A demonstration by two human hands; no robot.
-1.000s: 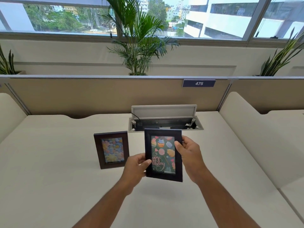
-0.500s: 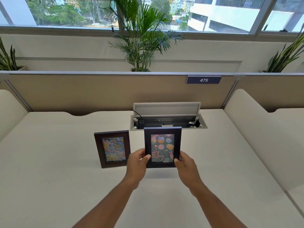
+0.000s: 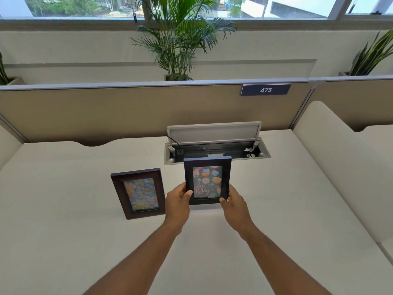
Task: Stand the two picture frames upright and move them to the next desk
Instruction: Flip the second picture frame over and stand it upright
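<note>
on the desk (image 3: pixel 63 241), both hands grip the upright birthday frame (image 3: pixel 207 179).

Open cable tray (image 3: pixel 217 151) in the desk (image 3: pixel 63 231), "475" sign (image 3: pixel 265 90) on the partition (image 3: pixel 106 111), palm plant (image 3: pixel 178 37) behind.

I see cream desk (image 3: pixel 63 231) | brown frame (image 3: pixel 138 193) standing on it, left of centre | dark birthday frame (image 3: pixel 207 180) upright just beside it, lower edge at the desktop | open cable tray (image 3: pixel 217 153) set in behind.
</note>
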